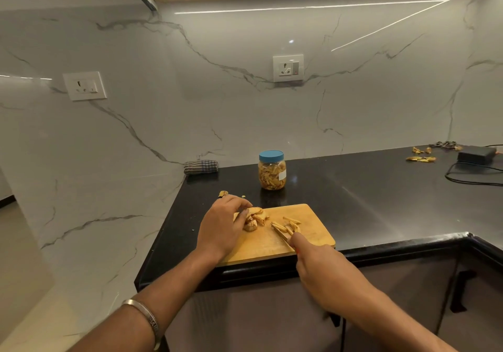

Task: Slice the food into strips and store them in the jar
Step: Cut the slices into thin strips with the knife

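Head view: the left hand [221, 225] curls its fingers over the uncut food [254, 218] at the board's [313, 215] left. The right hand [321, 267] grips the knife [281, 234], blade just right of it, beside cut strips [290, 225]. The lidded jar [272, 169] stands behind on the surface.

The curled left hand [221, 225] hides the near-left part of the pale cut food pieces [254, 218]. The right hand [319, 267] covers the knife's handle; only its grey blade [281, 234] shows. Far right, the flat black box [475, 154] runs off the picture's edge.
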